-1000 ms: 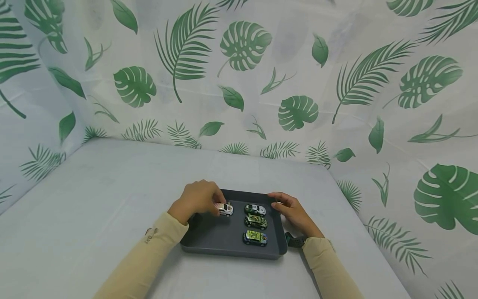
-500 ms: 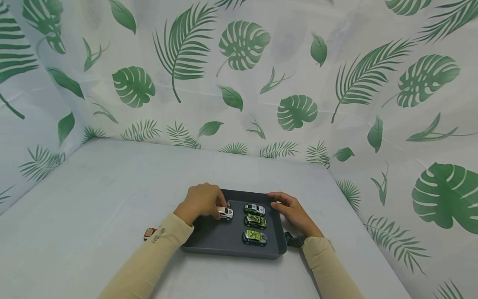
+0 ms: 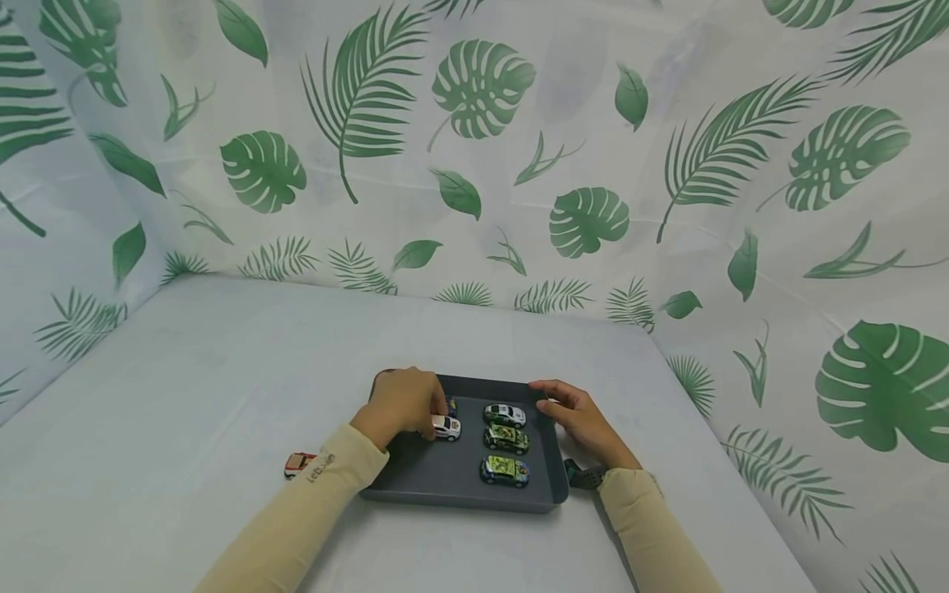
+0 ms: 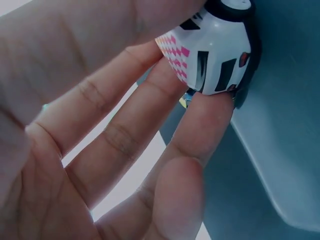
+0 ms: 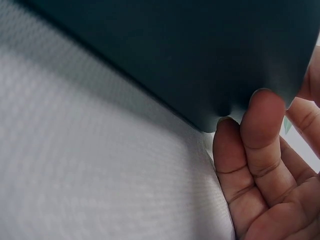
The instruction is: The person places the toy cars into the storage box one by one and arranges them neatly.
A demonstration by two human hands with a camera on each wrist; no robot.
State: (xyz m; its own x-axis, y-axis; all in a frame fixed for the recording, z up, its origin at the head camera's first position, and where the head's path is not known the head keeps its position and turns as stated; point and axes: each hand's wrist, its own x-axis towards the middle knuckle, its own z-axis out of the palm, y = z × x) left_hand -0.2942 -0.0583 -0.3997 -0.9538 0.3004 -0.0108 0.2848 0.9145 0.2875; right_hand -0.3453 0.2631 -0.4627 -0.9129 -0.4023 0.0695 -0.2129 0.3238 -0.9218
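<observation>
My left hand [image 3: 404, 403] pinches a white toy car [image 3: 446, 427] low in the left half of a dark grey tray [image 3: 460, 501]. In the left wrist view this white toy car [image 4: 220, 55] has a pink checked pattern, and a fingertip touches its end. Just beyond it, a blue toy car [image 3: 451, 405] is mostly hidden by the fingers. My right hand [image 3: 586, 424] holds the tray's far right corner, thumb over the rim; in the right wrist view fingertips [image 5: 262, 120] press the outer wall.
In the tray's right half stand a white-and-green toy car [image 3: 505, 415], a camouflage-patterned one [image 3: 507, 438] and a yellow-green one [image 3: 504, 470], in a column. A red-and-cream toy car [image 3: 298, 464] lies on the white table by my left sleeve. A leaf-printed curtain [image 3: 460, 148] surrounds the table.
My left hand has moved the white toy car slightly toward me, exposing part of the blue one behind it. The sleeve's shift uncovers the red-and-cream car. My right hand stays put.
</observation>
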